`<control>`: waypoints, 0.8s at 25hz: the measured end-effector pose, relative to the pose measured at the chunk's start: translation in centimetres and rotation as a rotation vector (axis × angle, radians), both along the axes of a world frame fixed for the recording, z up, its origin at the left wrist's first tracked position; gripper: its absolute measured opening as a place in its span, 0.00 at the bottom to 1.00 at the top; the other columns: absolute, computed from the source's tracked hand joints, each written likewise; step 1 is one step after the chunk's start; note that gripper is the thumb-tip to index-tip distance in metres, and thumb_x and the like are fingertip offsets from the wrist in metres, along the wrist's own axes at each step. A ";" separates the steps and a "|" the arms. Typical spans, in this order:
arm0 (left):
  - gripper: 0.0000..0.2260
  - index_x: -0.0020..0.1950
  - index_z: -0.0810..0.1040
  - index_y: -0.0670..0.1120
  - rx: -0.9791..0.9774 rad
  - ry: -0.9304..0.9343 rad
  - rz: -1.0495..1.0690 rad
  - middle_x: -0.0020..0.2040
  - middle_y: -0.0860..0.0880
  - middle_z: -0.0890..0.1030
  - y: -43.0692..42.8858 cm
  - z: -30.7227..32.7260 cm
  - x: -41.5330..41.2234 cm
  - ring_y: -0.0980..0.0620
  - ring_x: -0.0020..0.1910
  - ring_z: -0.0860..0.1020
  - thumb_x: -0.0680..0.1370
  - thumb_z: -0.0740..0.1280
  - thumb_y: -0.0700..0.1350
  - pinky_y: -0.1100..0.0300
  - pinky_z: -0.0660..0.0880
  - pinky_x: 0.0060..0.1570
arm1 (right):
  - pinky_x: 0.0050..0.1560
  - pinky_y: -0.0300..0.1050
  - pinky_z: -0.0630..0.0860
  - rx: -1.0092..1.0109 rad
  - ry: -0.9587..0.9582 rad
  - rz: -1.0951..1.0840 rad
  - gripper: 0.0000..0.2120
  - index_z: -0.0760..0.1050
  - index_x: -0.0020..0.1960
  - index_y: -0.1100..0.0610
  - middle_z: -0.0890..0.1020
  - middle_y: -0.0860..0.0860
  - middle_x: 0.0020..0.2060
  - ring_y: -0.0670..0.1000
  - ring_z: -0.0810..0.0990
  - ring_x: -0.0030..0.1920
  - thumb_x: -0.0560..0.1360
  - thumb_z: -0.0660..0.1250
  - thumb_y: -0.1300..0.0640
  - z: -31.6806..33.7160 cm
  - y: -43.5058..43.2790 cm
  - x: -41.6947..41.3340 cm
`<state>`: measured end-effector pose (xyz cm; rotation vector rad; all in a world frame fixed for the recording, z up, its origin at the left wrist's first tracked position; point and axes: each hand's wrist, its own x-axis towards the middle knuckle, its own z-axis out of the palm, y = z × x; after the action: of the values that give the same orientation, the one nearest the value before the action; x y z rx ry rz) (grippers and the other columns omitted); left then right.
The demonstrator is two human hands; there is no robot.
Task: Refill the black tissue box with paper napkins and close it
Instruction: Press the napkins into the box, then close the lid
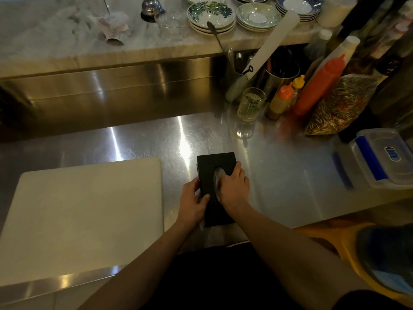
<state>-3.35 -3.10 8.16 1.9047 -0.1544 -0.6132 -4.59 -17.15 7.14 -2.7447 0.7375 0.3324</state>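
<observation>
The black tissue box (212, 163) lies flat on the steel counter (279, 175), its oval slot facing up with a pale napkin (216, 177) showing in it. My left hand (193, 203) grips the box's left side, thumb on top. My right hand (234, 186) rests on the box's top right, fingers curled over the far right edge and thumb at the slot. A white scrap of napkin (201, 224) sticks out under my left wrist at the box's near corner.
A white cutting board (85, 211) lies to the left. At the back right stand a glass (250, 107), sauce bottles (317, 90), a bag (339, 106) and utensil holders (279, 74). A clear lidded container (380, 157) sits at the right. Plates (212, 16) stack on the upper ledge.
</observation>
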 end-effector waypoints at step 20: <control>0.26 0.74 0.64 0.46 -0.017 0.048 0.025 0.71 0.46 0.68 0.2 -1.1 0.3 0.52 0.68 0.69 0.77 0.68 0.40 0.62 0.67 0.63 | 0.59 0.47 0.76 0.607 -0.523 -0.356 0.04 0.76 0.50 0.51 0.74 0.46 0.54 0.47 0.74 0.58 0.76 0.69 0.54 1.7 -2.4 -4.1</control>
<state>-3.04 -2.91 7.05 1.8710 -0.1048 -0.6381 -8.65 -19.60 8.80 -1.9535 0.7909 -0.2080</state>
